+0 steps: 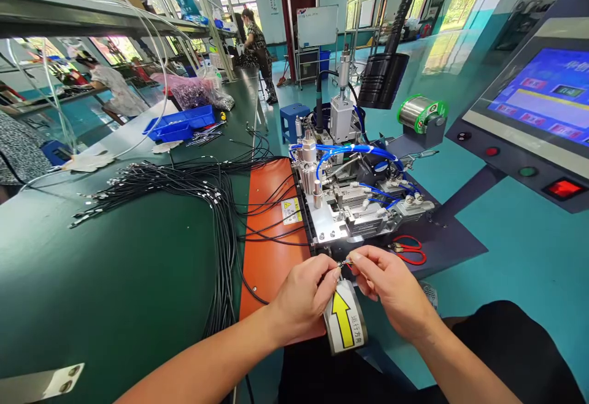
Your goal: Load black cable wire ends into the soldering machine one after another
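Observation:
My left hand [307, 287] is closed in a pinch on a cable end with a small metallic tip [341, 263], just in front of the machine. Facing it, my right hand [384, 284] pinches the thin wires at that tip, one of them red. The fingers cover most of the join. Below my hands is a rounded metal cover [346, 318] bearing a yellow arrow label. Beyond them stands the soldering machine [354, 202] with metal cylinders and blue air tubes. Black cables [223, 232] run in a thick bundle over the bench to the left.
Red-handled scissors [409, 251] lie right of my hands. A solder spool [421, 114] and a tilted control screen [543, 97] stand further right. An orange mat [271, 208] covers the bench edge beside the machine. Blue trays [181, 123] sit farther back. A person stands in the background.

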### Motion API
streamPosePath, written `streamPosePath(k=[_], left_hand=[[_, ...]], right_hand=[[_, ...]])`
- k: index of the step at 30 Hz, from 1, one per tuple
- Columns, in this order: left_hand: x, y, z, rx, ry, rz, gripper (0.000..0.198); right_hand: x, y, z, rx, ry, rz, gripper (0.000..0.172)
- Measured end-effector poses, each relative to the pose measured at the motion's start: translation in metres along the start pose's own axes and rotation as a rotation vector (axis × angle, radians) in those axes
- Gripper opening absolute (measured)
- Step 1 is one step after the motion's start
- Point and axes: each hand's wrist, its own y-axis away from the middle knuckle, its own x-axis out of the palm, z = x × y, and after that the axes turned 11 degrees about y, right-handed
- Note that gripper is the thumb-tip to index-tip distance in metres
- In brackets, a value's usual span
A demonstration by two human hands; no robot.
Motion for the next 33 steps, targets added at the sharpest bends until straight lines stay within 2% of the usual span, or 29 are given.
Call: streamPosePath(k=[6, 10, 12, 14, 18, 22, 27, 33], left_hand=[[0.0, -0.001, 0.0, -0.015, 0.017, 0.006, 0.022], [-0.005, -0.002, -0.006, -0.055, 0.02, 0.03, 0.01], [-0.009, -0.003, -0.012, -0.065, 0.006, 0.02, 0.013], [-0.014, -0.002, -0.018, -0.053, -0.025, 0.015, 0.018], [-0.021, 0.003, -0.023, -0.002, -0.159, 0.049, 0.009], [-0.02, 0.01, -0.009, 0.055, -0.211, 0.059, 0.015], [-0.011, 0.015, 0.014, 0.131, -0.211, -0.009, 0.024], [-0.009, 0.011, 0.019, 0.133, -0.225, -0.004, 0.025]], right_hand=[[-0.001, -0.002, -0.009, -0.045, 0.059, 0.02, 0.034], [-0.005, 0.0, -0.013, -0.098, 0.184, -0.014, 0.035], [-0.007, 0.001, -0.013, -0.109, 0.233, -0.035, 0.036], [-0.009, 0.002, -0.013, -0.109, 0.258, -0.041, 0.036], [-0.01, 0.003, -0.014, -0.118, 0.301, -0.024, 0.035], [-0.007, 0.001, -0.018, -0.136, 0.38, -0.033, 0.033], [-0.004, -0.007, -0.027, -0.148, 0.418, -0.025, 0.032], [-0.004, -0.013, -0.034, -0.127, 0.436, -0.044, 0.031]])
